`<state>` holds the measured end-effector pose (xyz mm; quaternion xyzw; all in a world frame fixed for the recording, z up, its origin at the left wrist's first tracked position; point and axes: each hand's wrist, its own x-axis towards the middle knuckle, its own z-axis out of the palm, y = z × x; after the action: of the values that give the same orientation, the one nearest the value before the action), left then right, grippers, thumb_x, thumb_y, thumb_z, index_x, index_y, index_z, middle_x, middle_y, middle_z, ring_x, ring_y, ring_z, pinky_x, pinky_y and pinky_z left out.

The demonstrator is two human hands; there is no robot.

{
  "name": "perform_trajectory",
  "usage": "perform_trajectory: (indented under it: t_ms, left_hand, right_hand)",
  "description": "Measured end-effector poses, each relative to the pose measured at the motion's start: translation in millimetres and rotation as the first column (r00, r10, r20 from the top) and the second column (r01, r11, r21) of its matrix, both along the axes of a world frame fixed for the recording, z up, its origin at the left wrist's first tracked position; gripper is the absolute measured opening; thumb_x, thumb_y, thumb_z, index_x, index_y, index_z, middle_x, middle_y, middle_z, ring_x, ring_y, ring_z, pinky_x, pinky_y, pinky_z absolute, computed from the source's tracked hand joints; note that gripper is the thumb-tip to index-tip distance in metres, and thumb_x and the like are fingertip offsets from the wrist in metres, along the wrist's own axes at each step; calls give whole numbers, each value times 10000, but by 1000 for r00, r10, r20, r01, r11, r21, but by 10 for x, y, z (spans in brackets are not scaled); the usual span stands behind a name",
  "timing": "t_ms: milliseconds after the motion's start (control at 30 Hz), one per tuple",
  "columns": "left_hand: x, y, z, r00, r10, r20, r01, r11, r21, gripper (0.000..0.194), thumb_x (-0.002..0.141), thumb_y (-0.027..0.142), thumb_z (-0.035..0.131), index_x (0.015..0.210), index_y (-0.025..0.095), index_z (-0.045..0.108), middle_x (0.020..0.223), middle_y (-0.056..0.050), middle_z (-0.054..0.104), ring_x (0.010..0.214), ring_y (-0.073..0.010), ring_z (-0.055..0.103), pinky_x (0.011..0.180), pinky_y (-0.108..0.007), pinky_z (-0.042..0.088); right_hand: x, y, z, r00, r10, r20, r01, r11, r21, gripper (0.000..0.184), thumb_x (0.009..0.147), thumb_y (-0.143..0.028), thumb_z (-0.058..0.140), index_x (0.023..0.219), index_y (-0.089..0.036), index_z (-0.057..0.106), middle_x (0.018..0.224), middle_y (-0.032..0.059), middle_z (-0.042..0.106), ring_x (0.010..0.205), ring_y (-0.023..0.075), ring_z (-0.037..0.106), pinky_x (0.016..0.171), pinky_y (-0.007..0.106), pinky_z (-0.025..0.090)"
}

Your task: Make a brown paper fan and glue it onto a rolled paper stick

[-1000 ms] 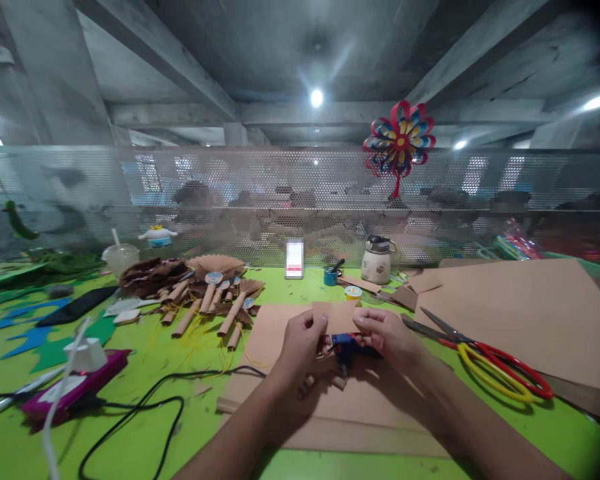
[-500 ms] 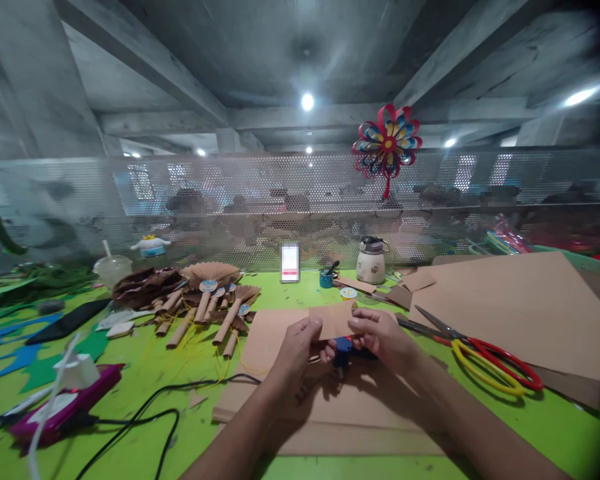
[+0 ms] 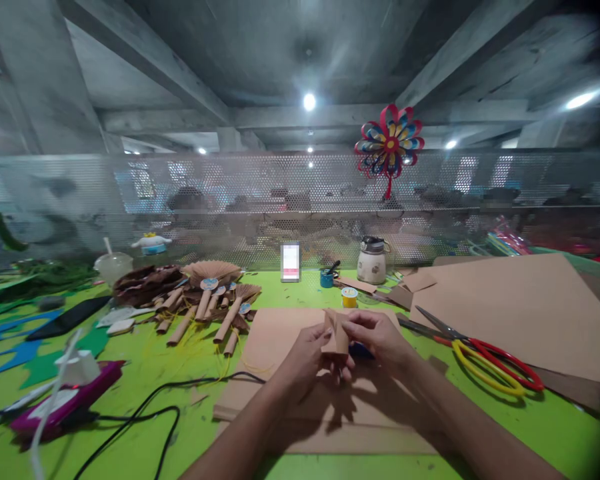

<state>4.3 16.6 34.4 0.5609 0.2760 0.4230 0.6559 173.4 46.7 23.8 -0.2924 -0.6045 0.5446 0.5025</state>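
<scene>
A small piece of brown kraft paper point(image 3: 336, 339) is bent between my two hands, above a stack of larger kraft sheets point(image 3: 275, 333). My left hand point(image 3: 310, 347) grips its left side and lower part. The fingers of my right hand point(image 3: 377, 332) pinch its upper right edge. Beneath the right hand a blue object point(image 3: 363, 350) shows only in part, so its kind is hidden. A yellow spool point(image 3: 349, 298) stands just beyond the hands.
Large scissors point(image 3: 485, 363) lie to the right, beside a big kraft sheet point(image 3: 520, 307). Paper fans point(image 3: 215, 300) with rolled handles lie left. A purple power strip point(image 3: 67, 403) and black cord point(image 3: 170, 387) are nearer. Behind stand a phone point(image 3: 290, 262), blue pot point(image 3: 326, 278) and bottle point(image 3: 371, 260).
The small paper, held out wide and fairly flat before, is now folded up into a narrower shape. My hands have come closer together, and the blue object is more covered.
</scene>
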Motion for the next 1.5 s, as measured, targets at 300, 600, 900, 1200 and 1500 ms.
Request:
perform_trajectory:
  t_ms: [300, 600, 900, 1200, 1500]
  left_hand:
    - [19, 29, 18, 988, -72, 136, 103, 965, -240, 657, 858, 664, 344, 1041, 75, 569, 723, -154, 683, 603, -225, 665, 475, -258, 464]
    - [32, 13, -25, 996, -57, 65, 67, 984, -166, 374, 830, 431, 598, 906, 66, 625, 790, -153, 689, 609, -164, 649, 557, -253, 508]
    - [69, 115, -143, 997, 29, -78, -38, 994, -104, 430, 770, 534, 625, 822, 115, 542, 691, -120, 686, 540, -170, 649, 479, -244, 485]
    - [23, 130, -121, 996, 24, -88, -26, 999, -19, 521, 788, 594, 570, 841, 77, 599, 630, -98, 658, 488, -147, 620, 439, -218, 444]
    - [-4, 117, -33, 984, 135, -117, -135, 991, 13, 425, 731, 533, 663, 743, 126, 539, 562, -48, 645, 393, -99, 545, 355, -167, 337]
  right_hand:
    - [-3, -29, 48, 999, -37, -20, 36, 997, -65, 349, 699, -444, 762, 658, -152, 575, 566, -12, 541, 492, 91, 463, 474, 221, 341]
    - [-4, -50, 89, 986, -140, 85, 142, 990, -13, 375, 682, -470, 751, 631, -145, 571, 518, -32, 506, 488, 83, 437, 501, 225, 335]
    - [-8, -21, 93, 973, -183, 139, 178, 983, 47, 397, 700, -489, 719, 597, -151, 537, 508, -34, 494, 497, 88, 424, 517, 233, 319]
    - [-11, -13, 16, 978, -26, 206, 34, 999, -39, 423, 727, -530, 697, 651, -159, 510, 492, -34, 508, 431, 73, 407, 447, 213, 269]
    - [-39, -37, 58, 983, -113, 145, 112, 994, 12, 453, 709, -547, 702, 613, -169, 473, 443, -63, 467, 389, 54, 353, 419, 197, 242]
